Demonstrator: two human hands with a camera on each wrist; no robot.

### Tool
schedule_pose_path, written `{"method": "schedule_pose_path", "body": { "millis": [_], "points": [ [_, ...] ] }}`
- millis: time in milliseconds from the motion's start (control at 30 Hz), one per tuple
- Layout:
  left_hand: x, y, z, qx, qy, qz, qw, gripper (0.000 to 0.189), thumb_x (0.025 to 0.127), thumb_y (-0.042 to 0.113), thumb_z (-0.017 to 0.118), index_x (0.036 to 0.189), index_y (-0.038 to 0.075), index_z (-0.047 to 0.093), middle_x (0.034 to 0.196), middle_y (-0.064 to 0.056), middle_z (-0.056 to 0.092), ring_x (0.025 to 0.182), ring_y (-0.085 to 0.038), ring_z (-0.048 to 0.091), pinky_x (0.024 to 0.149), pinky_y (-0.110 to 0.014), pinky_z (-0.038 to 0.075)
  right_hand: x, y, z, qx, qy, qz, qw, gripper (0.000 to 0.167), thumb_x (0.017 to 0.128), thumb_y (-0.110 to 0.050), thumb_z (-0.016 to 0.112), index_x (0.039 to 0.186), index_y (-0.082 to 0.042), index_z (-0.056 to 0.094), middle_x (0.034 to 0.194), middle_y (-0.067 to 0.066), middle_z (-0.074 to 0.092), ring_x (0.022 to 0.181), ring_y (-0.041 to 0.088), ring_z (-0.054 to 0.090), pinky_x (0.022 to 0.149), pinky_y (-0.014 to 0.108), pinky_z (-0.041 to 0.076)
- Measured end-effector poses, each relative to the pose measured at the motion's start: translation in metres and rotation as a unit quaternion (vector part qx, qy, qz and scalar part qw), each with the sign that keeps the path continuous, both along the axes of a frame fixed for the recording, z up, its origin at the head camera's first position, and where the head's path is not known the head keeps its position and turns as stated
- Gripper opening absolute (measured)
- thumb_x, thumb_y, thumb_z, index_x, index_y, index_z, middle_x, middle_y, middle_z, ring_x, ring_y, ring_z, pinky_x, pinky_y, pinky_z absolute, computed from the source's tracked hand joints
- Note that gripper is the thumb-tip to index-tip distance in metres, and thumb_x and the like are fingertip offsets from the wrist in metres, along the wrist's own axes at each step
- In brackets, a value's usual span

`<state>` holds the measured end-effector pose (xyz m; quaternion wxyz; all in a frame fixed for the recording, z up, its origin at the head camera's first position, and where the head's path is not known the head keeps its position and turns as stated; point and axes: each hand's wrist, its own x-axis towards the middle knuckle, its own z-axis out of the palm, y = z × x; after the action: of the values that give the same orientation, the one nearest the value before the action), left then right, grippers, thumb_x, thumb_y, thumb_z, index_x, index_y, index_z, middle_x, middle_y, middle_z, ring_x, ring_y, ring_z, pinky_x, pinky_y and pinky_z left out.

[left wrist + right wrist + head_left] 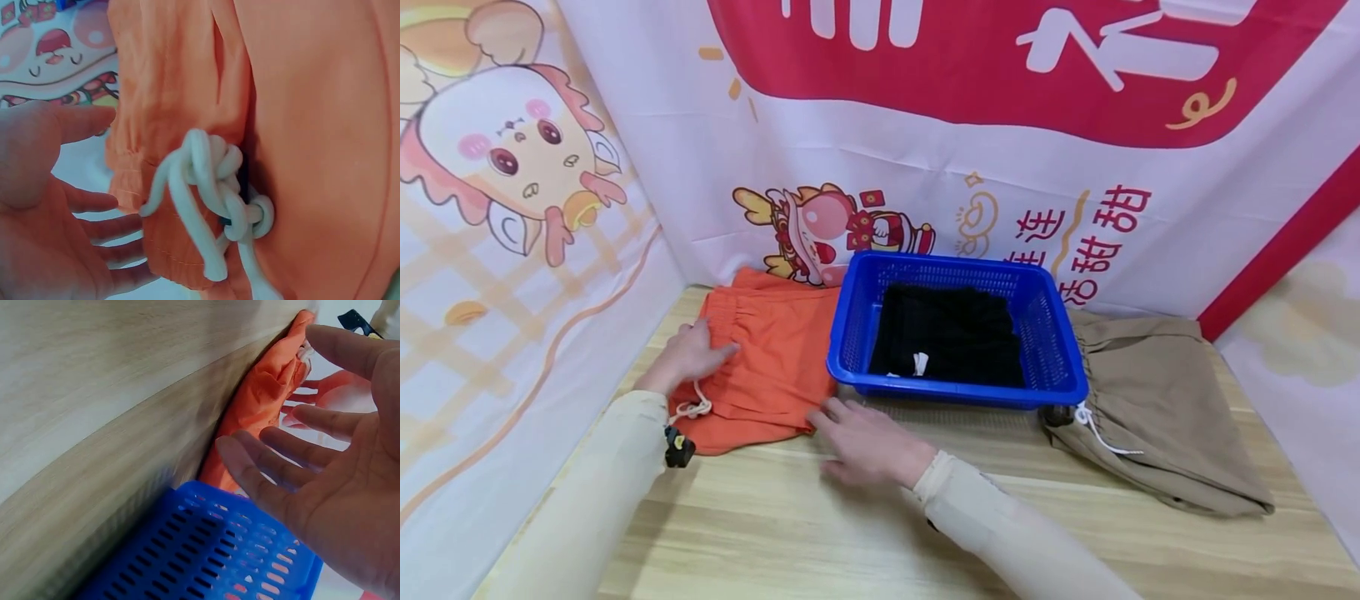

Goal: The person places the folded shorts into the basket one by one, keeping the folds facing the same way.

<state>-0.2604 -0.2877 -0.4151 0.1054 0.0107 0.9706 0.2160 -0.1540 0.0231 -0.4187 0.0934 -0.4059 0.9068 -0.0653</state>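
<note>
A pair of orange shorts [775, 358] lies on the table's left side, its gathered waistband toward the left and a knotted white drawstring [200, 169] hanging from it. My left hand [688, 354] is over the waistband; the left wrist view shows its fingers [112, 228] extended, fingertips right at the gathered edge. Near the shorts' lower right corner is my right hand [872, 442], just in front of the blue plastic basket [955, 393]. Its fingers [287, 456] are spread and hold nothing. Folded black clothing [951, 333] with a white drawstring lies inside the basket.
To the basket's right lies a khaki garment [1165, 408] with a white drawstring, partly behind the basket's right side. The wood-grain table [760, 533] is bordered by printed cloth [925, 150] at the back and both sides.
</note>
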Motion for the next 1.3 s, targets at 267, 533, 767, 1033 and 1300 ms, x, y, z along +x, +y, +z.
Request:
{"method": "schedule_pose_path", "body": {
  "millis": [267, 533, 767, 1033, 1300],
  "points": [
    [-0.012, -0.005, -0.005, -0.013, -0.034, 0.01, 0.9993, 0.094, 0.097, 0.048, 0.062, 0.139, -0.028, 0.026, 0.13, -0.052, 0.035, 0.117, -0.064, 0.042, 0.098, -0.067, 0.04, -0.008, -0.01, -0.013, 0.036, -0.038, -0.025, 0.9983, 0.075, 0.097, -0.038, 0.068, 0.16, -0.019, 0.031, 0.162, 0.009, 0.033, 0.143, 0.031, 0.04, 0.113, 0.047, 0.038],
    [-0.01, -0.005, -0.01, -0.023, -0.026, 0.013, 0.9993, 0.098, 0.09, 0.048, 0.072, 0.136, -0.027, 0.029, 0.131, -0.051, 0.036, 0.117, -0.066, 0.037, 0.098, -0.069, 0.037, -0.008, -0.01, -0.017, 0.051, -0.033, -0.024, 0.9979, 0.067, 0.098, -0.038, 0.066, 0.157, -0.021, 0.039, 0.157, 0.005, 0.04, 0.142, 0.028, 0.041, 0.114, 0.047, 0.037],
    [-0.001, 0.008, -0.001, -0.047, -0.056, 0.001, 0.9973, 0.095, 0.088, 0.047, 0.075, 0.13, -0.026, 0.031, 0.126, -0.049, 0.04, 0.115, -0.066, 0.041, 0.098, -0.068, 0.039, 0.001, -0.001, -0.015, 0.065, -0.008, -0.003, 0.9978, 0.063, 0.097, -0.043, 0.066, 0.152, -0.023, 0.045, 0.144, 0.002, 0.049, 0.135, 0.024, 0.047, 0.113, 0.042, 0.038],
    [0.014, 0.021, 0.013, -0.067, -0.126, -0.026, 0.9895, 0.102, 0.087, 0.043, 0.077, 0.133, -0.029, 0.023, 0.131, -0.049, 0.038, 0.121, -0.058, 0.045, 0.105, -0.061, 0.039, 0.02, 0.012, -0.01, 0.074, 0.014, 0.022, 0.9969, 0.059, 0.094, -0.047, 0.068, 0.146, -0.023, 0.053, 0.13, 0.0, 0.055, 0.122, 0.021, 0.054, 0.104, 0.039, 0.044],
    [0.024, 0.024, 0.021, -0.066, -0.158, -0.062, 0.9833, 0.085, 0.087, 0.036, 0.079, 0.128, -0.026, 0.038, 0.122, -0.038, 0.047, 0.102, -0.043, 0.051, 0.091, -0.05, 0.047, 0.036, 0.023, -0.003, 0.081, 0.001, 0.04, 0.9959, 0.056, 0.094, -0.048, 0.068, 0.144, -0.023, 0.056, 0.134, 0.0, 0.055, 0.123, 0.023, 0.055, 0.101, 0.039, 0.047]
  ]
}}
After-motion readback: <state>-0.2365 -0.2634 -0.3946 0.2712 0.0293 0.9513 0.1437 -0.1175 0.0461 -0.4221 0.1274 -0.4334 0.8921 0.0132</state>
